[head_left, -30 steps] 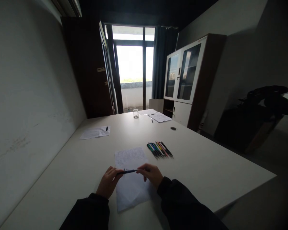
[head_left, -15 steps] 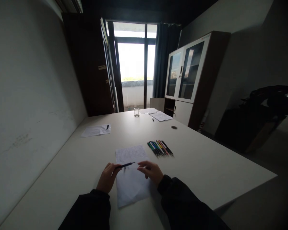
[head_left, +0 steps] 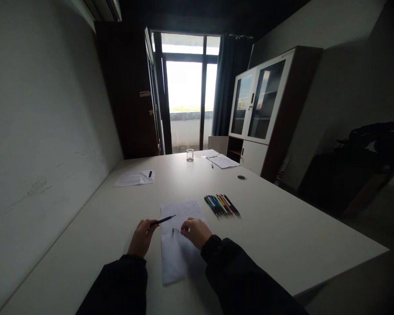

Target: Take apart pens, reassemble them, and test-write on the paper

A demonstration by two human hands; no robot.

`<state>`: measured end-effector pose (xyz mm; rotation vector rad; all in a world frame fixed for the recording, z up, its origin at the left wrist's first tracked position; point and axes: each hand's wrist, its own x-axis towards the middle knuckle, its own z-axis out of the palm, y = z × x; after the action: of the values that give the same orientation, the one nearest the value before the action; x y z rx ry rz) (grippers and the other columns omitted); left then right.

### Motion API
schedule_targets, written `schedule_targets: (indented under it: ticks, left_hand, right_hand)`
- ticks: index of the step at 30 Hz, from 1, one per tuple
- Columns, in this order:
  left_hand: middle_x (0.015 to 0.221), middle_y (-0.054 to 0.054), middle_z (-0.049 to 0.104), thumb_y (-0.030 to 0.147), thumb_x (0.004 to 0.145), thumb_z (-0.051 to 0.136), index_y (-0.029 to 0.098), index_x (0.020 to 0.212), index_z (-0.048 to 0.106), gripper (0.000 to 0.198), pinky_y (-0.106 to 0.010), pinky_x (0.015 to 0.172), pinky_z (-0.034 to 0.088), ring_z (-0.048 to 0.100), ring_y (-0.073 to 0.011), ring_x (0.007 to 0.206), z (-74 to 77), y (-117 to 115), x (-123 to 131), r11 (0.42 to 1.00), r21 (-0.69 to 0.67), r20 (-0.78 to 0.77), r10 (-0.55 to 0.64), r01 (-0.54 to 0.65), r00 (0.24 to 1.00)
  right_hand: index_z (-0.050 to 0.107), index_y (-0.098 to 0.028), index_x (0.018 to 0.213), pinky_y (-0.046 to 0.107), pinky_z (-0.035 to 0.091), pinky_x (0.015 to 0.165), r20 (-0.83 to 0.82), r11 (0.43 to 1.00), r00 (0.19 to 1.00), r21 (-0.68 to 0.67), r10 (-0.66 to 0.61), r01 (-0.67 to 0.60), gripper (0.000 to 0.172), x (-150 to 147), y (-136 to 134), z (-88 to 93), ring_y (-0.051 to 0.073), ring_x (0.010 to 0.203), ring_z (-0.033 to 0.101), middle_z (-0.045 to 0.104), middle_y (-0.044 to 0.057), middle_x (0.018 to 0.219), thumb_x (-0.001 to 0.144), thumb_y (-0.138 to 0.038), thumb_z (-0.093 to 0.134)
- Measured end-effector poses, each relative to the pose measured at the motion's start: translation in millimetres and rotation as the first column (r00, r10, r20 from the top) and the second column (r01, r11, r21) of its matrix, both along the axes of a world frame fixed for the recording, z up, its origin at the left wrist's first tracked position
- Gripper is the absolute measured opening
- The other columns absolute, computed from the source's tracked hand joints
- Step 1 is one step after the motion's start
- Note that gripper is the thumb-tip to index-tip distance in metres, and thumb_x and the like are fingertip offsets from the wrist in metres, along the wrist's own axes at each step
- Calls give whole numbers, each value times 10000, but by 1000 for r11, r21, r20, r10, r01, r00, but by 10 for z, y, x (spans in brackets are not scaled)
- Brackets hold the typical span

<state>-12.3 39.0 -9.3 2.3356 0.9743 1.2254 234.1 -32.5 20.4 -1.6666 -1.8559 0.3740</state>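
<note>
My left hand [head_left: 142,237] is closed around a dark pen [head_left: 166,219], whose slim end points up and right over the paper. Beneath it lies a sheet of paper [head_left: 174,262] with writing on its far half. Two small pen parts [head_left: 173,230], one dark and one pale, rest on the sheet between my hands. My right hand [head_left: 197,232] is lowered beside them, its fingers curled in a pinch at the pale piece. What sits between those fingertips is too small to make out.
A row of several pens [head_left: 222,205] lies right of the sheet. Farther back are a glass jar [head_left: 190,155], a stack of papers [head_left: 223,161] with a pen beside it, and another paper [head_left: 133,178] at left. A round cable hole [head_left: 242,177] is near the right edge.
My right hand has moved left and down onto the paper by the small parts, its fingers drawing together. The left hand with the pen has shifted slightly left, the pen tilting up more.
</note>
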Motion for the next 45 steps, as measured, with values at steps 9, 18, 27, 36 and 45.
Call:
schedule_targets:
  ticks: [9, 18, 27, 36, 45]
  left_hand:
    - [883, -48, 647, 344, 978, 500, 240, 1026, 643, 183, -359, 726, 535, 604, -227, 838, -31, 63, -31, 1000, 8, -12, 6, -6, 1000]
    - [895, -44, 652, 299, 972, 517, 238, 1022, 648, 153, -348, 724, 533, 600, -220, 843, -42, 69, -25, 1000, 13, -20, -9, 9, 1000]
    - [900, -44, 641, 304, 981, 508, 239, 1034, 642, 159, -350, 729, 545, 606, -216, 852, -30, 63, -25, 1000, 14, -27, -17, 17, 999]
    - [917, -48, 639, 338, 993, 486, 243, 1046, 631, 181, -364, 731, 546, 605, -220, 855, -31, 59, -22, 999, 12, -42, -30, 31, 999]
    - [906, -41, 651, 332, 989, 492, 240, 1036, 634, 175, -359, 709, 551, 604, -213, 827, -89, 86, -24, 999, 20, -61, -42, 43, 997]
  right_hand:
    - [749, -215, 835, 264, 440, 685, 151, 995, 986, -62, -72, 82, 63, -215, 114, -90, 193, 782, 665, 706, 58, 904, 817, -214, 688]
    - [717, -205, 944, 262, 437, 683, 161, 993, 983, -62, -87, 98, 116, -220, 127, -147, 196, 812, 660, 695, 60, 948, 838, -227, 674]
    - [750, -279, 967, 243, 443, 686, 158, 998, 987, -38, -39, 46, 141, -200, 159, -208, 164, 779, 665, 663, 26, 983, 852, -232, 683]
    - [724, -230, 854, 233, 448, 678, 144, 999, 990, 39, 0, -6, 106, -202, 150, -222, 156, 779, 645, 656, 27, 965, 870, -169, 638]
    - [645, -209, 940, 254, 469, 753, 41, 983, 998, 179, -46, 38, 113, 57, 94, -142, 163, 834, 632, 662, 30, 938, 959, -188, 535]
